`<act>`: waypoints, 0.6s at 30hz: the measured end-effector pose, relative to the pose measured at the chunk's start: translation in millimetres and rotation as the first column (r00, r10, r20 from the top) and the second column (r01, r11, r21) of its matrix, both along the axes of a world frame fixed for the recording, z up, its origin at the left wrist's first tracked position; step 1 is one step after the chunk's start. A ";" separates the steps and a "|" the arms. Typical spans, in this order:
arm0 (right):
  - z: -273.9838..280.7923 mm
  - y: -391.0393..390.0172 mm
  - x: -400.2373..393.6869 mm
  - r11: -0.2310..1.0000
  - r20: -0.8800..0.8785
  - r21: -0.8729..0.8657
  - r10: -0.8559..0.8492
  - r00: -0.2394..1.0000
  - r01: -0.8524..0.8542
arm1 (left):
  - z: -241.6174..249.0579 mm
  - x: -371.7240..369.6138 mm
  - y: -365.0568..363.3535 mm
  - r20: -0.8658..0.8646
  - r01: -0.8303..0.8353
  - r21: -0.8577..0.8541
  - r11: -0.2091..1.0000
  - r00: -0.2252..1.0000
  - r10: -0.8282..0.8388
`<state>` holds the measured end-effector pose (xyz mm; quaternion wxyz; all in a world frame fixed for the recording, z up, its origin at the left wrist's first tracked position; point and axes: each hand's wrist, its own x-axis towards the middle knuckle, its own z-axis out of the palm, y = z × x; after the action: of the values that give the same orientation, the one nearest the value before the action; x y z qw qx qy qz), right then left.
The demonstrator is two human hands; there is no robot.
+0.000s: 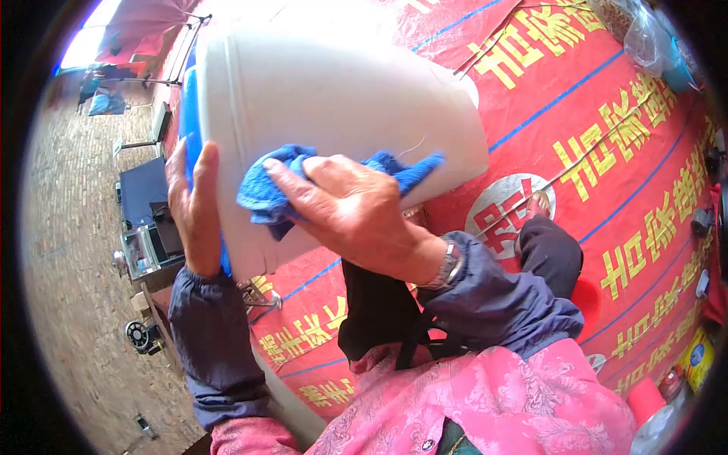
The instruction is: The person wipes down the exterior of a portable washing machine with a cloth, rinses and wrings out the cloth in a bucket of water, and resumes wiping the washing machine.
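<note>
A large white container (349,91) with a blue part (191,114) along its left end lies tilted in front of me. My right hand (364,212) presses a crumpled blue cloth (265,189) against the white side, fingers over the cloth. One end of the cloth sticks out to the right, beyond the knuckles. At the container's left end, my left hand (196,201) rests upright against the blue part, its fingers extended, with no cloth in it.
A red sheet (531,106) with yellow characters and blue lines covers the floor. Dark boxes (142,193) and a small wheel (138,335) are by the brick surface at left. Plastic bags (644,45) sit at the upper right.
</note>
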<state>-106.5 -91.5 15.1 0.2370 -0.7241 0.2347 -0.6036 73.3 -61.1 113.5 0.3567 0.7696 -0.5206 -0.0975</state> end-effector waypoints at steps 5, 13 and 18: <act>-11.0 -53.0 49.5 0.976 0.088 -0.029 -0.215 0.973 0.218 | -3.8 8.4 4.7 -0.078 0.001 -0.026 1.000 0.997 -0.003; -125.4 -192.7 57.8 0.873 -0.221 0.349 -0.277 0.935 0.341 | -3.1 7.8 7.3 -0.188 -0.015 0.000 1.000 0.982 0.014; -222.4 -212.6 -7.1 0.781 -0.600 0.318 -0.273 0.752 0.538 | -1.0 1.6 6.2 -0.152 -0.018 0.033 0.999 0.988 0.022</act>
<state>-113.6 -304.2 -207.3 0.1914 -0.7079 0.5859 -0.3450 75.0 -54.9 112.5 0.3844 0.7705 -0.4824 -0.1606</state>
